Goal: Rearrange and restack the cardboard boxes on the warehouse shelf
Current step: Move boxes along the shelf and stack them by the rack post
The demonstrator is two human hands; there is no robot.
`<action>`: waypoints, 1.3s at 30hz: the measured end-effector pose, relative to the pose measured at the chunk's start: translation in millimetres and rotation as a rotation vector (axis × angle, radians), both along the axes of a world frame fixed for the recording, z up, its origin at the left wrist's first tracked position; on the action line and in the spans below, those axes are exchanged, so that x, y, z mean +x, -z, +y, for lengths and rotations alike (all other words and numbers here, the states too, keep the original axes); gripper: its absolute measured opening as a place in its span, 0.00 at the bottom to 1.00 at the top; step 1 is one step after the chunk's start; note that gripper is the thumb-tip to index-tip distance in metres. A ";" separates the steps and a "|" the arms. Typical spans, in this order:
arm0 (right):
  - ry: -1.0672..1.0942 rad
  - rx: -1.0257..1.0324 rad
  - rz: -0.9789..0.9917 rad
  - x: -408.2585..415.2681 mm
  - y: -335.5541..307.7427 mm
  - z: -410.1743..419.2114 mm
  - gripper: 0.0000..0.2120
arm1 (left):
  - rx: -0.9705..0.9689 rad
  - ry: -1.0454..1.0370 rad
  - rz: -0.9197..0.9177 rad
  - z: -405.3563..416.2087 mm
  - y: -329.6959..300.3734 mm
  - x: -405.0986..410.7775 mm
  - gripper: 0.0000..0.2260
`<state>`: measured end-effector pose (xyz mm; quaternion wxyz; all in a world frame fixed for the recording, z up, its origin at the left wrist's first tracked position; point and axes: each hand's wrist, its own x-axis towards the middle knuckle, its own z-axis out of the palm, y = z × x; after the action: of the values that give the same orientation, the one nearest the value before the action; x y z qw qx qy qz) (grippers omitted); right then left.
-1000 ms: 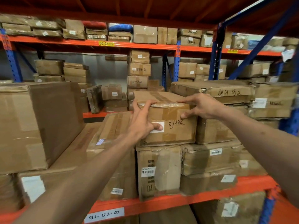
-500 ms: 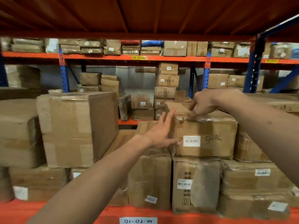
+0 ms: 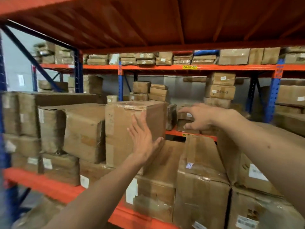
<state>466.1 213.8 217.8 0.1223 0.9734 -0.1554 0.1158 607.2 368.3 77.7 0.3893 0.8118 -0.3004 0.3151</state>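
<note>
A tall taped cardboard box stands on lower boxes in the middle of the orange shelf. My left hand is open, palm flat, at the box's right front corner; whether it touches is unclear. My right hand hangs open in the air to the right of that box, fingers spread, holding nothing. A wide crumpled box leans against the tall box's left side. Below my hands lie a flat box and a taller taped box.
Blue uprights and a diagonal brace frame the bay at left. A second rack behind holds several small labelled boxes. The orange deck of the upper shelf hangs low overhead. More boxes fill the right side.
The view has swung left. Both hands have come off the box marked 542 and moved left; the left palm is now by the tall box, the right hand is in the air.
</note>
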 end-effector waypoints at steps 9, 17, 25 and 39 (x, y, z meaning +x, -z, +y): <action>-0.222 -0.041 -0.102 105.4 17.7 85.4 0.40 | -0.087 -0.049 0.607 90.5 26.7 78.3 0.67; -0.088 -0.036 -0.068 165.4 22.1 129.0 0.57 | -0.031 0.310 0.815 109.1 59.8 141.2 0.66; 0.030 -0.179 -0.216 151.9 42.7 108.5 0.55 | 0.020 0.382 0.593 103.1 71.7 139.4 0.71; 0.358 -0.018 -0.499 82.9 85.2 80.2 0.53 | -0.150 0.502 0.715 94.7 56.7 155.8 0.37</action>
<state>549.0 294.1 132.6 0.1074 0.8709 -0.3486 0.3294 763.0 463.0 21.0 0.5909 0.7413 -0.3108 -0.0690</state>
